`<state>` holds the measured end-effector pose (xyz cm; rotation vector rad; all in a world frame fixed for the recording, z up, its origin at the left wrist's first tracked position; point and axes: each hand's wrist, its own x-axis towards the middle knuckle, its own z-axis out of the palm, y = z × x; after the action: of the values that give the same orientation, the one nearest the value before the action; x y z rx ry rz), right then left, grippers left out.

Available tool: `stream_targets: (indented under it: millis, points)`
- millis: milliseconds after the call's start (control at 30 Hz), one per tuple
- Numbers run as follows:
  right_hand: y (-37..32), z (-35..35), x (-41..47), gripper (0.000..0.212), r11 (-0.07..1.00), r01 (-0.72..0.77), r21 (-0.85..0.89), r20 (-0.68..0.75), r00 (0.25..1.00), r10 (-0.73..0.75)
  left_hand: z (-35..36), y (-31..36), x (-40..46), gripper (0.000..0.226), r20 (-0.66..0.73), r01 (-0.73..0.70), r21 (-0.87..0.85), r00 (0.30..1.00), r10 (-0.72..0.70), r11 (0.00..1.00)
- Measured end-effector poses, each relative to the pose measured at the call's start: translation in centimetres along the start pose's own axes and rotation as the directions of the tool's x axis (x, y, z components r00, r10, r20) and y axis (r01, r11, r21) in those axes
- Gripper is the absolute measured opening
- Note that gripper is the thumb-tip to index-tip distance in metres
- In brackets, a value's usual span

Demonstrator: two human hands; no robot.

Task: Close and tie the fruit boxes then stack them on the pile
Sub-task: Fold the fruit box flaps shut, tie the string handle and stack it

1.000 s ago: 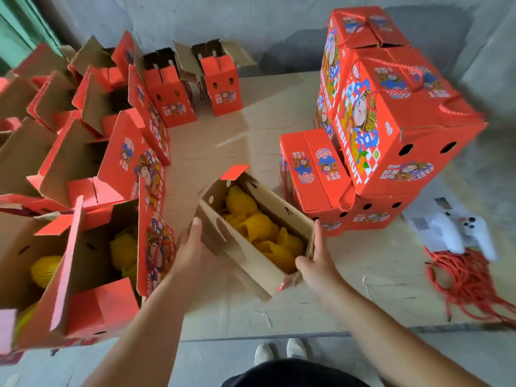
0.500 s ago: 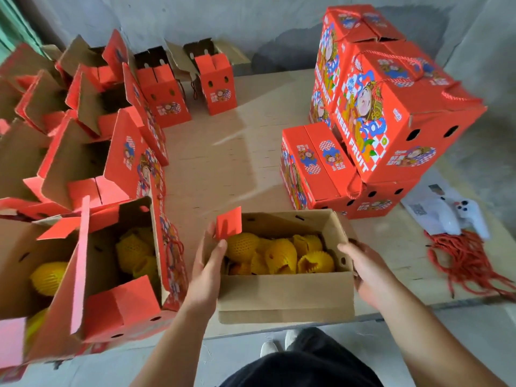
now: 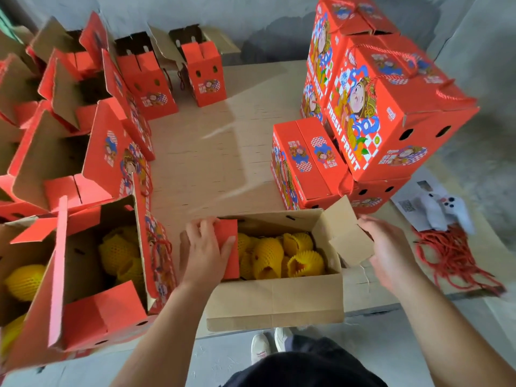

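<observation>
While the flaps stand open: the fruit box (image 3: 275, 298) sits at the near edge of the table (image 3: 212, 152), straight ahead of the person, its long axis running left to right across the body.
Contents: yellow fruit in foam net sleeves (image 3: 279, 255) fill the open top, uncovered but for the left end.
Left hand (image 3: 203, 251): fingers spread flat on the red left end flap (image 3: 227, 247), pressing it inward over the fruit — pressing, not gripping.
Right hand (image 3: 386, 252): fingers relaxed and open, against the outer face of the brown right end flap (image 3: 347, 236), which stands tilted outward; blur hides the exact contact.
Key relation: each short end of the box lies under its own hand, so both end flaps can fold toward the middle; the long side flaps would follow, by my reading.
Stage: closing has only begun — no tie on this box yet.
Cord: loose red cord (image 3: 452, 258) lies on the table to the right, nearer the right hand, beside a white controller-like object (image 3: 444, 212) on a paper sheet.
Pile: closed, tied boxes (image 3: 385, 107) stack up right of centre, beyond the box, with their red cord handles on top.
Left side: open boxes (image 3: 83, 261), some holding fruit, crowd the table's left edge and back.
</observation>
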<state>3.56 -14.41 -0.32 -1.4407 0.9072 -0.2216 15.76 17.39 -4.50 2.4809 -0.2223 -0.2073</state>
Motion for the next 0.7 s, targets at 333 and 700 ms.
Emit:
stream_targets:
  millis: [333, 700]
  points:
    - [0.5, 0.9, -0.1, 0.029, 0.900, 0.286, -0.329, 0.399, 0.906, -0.142, 1.2, -0.1, 0.4, 0.079, 0.094, 0.269, -0.533, 0.961, -0.260, 0.802]
    - [4.2, 2.0, 2.6, 0.040, 0.451, 0.637, -0.626, 0.492, 0.770, -0.406, 2.7, 1.4, -1.6, 0.063, 0.326, 0.636, -0.612, 0.745, -0.582, 0.470]
